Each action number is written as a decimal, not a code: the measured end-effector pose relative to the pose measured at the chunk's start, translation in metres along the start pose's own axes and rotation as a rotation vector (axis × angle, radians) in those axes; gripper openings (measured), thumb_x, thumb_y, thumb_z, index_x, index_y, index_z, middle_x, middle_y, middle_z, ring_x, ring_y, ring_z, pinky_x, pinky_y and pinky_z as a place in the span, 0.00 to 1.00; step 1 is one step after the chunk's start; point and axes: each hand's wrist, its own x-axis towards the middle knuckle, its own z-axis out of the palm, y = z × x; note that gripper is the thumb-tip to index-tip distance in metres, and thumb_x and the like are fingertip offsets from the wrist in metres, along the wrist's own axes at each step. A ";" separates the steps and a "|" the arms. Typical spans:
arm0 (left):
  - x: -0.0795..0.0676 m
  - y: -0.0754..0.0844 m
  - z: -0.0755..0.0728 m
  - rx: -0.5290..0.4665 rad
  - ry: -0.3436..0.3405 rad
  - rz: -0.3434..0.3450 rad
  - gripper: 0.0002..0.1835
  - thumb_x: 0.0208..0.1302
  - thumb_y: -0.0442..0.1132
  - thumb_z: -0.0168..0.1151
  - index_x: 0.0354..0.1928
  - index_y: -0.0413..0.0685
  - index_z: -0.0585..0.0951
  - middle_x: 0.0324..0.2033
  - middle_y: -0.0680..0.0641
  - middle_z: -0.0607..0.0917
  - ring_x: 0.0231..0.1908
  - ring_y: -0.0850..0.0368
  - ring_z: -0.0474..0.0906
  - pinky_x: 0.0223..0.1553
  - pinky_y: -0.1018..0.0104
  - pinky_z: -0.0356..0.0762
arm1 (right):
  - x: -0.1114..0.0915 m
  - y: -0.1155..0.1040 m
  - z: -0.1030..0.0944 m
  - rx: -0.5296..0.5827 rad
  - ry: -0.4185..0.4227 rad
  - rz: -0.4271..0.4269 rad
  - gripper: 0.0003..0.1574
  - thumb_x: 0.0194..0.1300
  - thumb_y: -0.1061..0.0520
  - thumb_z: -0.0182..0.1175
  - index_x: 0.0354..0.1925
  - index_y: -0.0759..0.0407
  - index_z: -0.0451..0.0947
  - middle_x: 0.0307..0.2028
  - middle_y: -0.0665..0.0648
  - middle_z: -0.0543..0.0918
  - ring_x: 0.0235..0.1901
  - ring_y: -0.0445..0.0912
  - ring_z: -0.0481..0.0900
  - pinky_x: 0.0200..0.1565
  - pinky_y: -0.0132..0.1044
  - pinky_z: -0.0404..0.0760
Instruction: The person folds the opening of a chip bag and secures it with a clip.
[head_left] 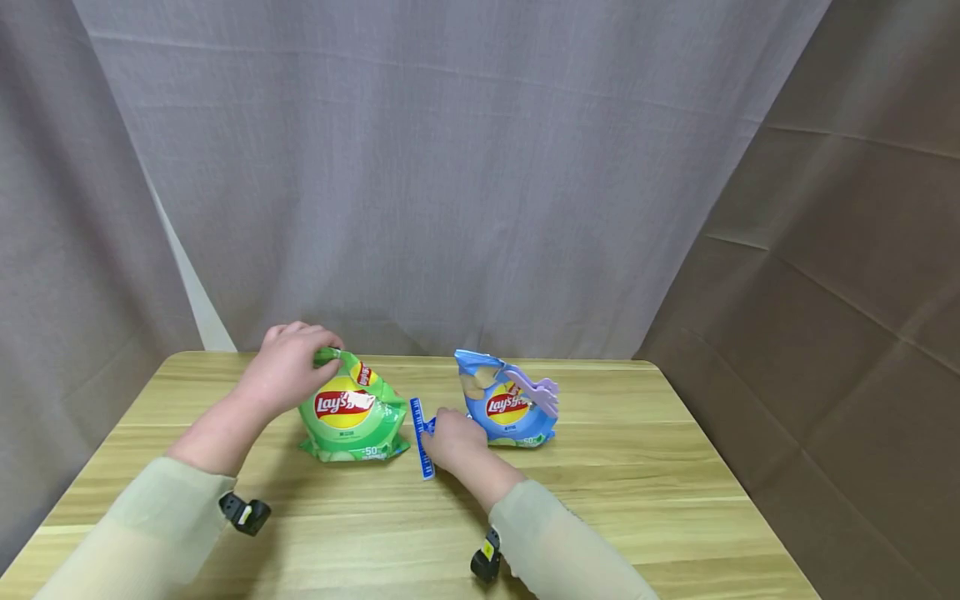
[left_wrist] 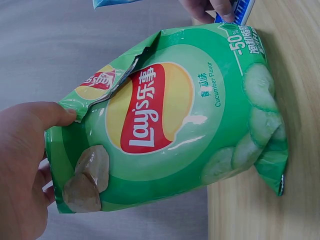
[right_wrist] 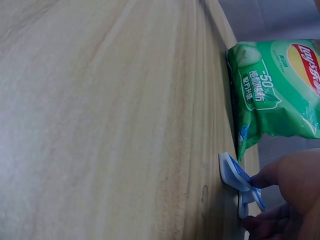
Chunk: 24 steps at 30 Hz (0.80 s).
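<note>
My left hand point(head_left: 288, 367) grips the top edge of a green Lay's cucumber-flavor chip bag point(head_left: 341, 437), which stands upright on the wooden table. In the left wrist view, the thumb presses the folded-over, dark-edged top of the bag, with the other fingers behind it. To the right of this bag, my right hand point(head_left: 454, 438) pinches a blue and white bag clip point(head_left: 416, 415) low at the tabletop. The right wrist view shows thumb and fingers around the handle end of the clip point(right_wrist: 230, 171), close beside the bag's bottom corner.
A blue Lay's bag point(head_left: 495, 421) stands just behind and right of my right hand. A purple hand-shaped clip point(head_left: 536, 392) sits on its upper right side. Grey curtain point(head_left: 450, 183) hangs behind the wooden table point(head_left: 637, 500), and a brown cloth wall point(head_left: 840, 333) flanks it on the right.
</note>
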 end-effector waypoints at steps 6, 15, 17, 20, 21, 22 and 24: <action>0.000 0.000 -0.001 -0.001 -0.002 -0.001 0.13 0.64 0.42 0.64 0.48 0.45 0.84 0.48 0.44 0.86 0.54 0.43 0.74 0.63 0.39 0.56 | 0.001 0.003 -0.001 0.057 -0.019 0.011 0.31 0.66 0.42 0.61 0.55 0.64 0.76 0.41 0.60 0.83 0.41 0.53 0.82 0.43 0.49 0.81; -0.001 0.000 -0.001 0.000 -0.001 0.001 0.13 0.64 0.41 0.64 0.48 0.44 0.84 0.48 0.43 0.86 0.54 0.42 0.74 0.62 0.39 0.57 | -0.002 0.002 0.000 0.107 -0.017 0.018 0.26 0.68 0.44 0.60 0.51 0.64 0.76 0.38 0.59 0.81 0.38 0.52 0.80 0.42 0.48 0.81; -0.001 0.000 -0.001 -0.002 -0.002 -0.003 0.13 0.64 0.42 0.64 0.48 0.44 0.84 0.48 0.43 0.85 0.55 0.42 0.74 0.62 0.40 0.57 | -0.003 0.002 -0.001 0.135 -0.016 0.020 0.26 0.69 0.45 0.60 0.52 0.65 0.75 0.39 0.59 0.81 0.38 0.52 0.80 0.43 0.48 0.81; -0.001 0.000 -0.001 -0.005 -0.003 -0.007 0.14 0.64 0.42 0.64 0.49 0.44 0.83 0.49 0.43 0.85 0.55 0.42 0.74 0.62 0.39 0.57 | -0.005 0.001 -0.002 0.168 -0.019 0.019 0.27 0.69 0.46 0.59 0.54 0.65 0.74 0.39 0.59 0.79 0.38 0.51 0.79 0.44 0.47 0.81; -0.001 0.000 -0.001 -0.006 -0.003 -0.008 0.14 0.64 0.42 0.64 0.49 0.44 0.83 0.49 0.43 0.85 0.55 0.42 0.74 0.62 0.40 0.57 | -0.005 0.000 -0.002 0.174 -0.018 0.015 0.26 0.69 0.46 0.59 0.53 0.65 0.74 0.39 0.58 0.79 0.38 0.50 0.79 0.43 0.47 0.81; -0.002 0.000 -0.002 -0.006 -0.003 -0.007 0.14 0.64 0.42 0.64 0.49 0.44 0.83 0.49 0.43 0.85 0.55 0.42 0.74 0.62 0.40 0.57 | -0.005 0.000 -0.002 0.178 -0.019 0.011 0.26 0.69 0.46 0.59 0.53 0.65 0.74 0.38 0.58 0.79 0.37 0.50 0.79 0.42 0.47 0.81; -0.001 -0.001 -0.002 -0.007 -0.002 -0.006 0.14 0.64 0.41 0.64 0.49 0.44 0.83 0.49 0.43 0.85 0.55 0.42 0.74 0.61 0.40 0.58 | -0.006 -0.001 -0.002 0.177 -0.018 0.003 0.26 0.69 0.45 0.59 0.53 0.64 0.74 0.37 0.57 0.79 0.35 0.50 0.78 0.40 0.47 0.81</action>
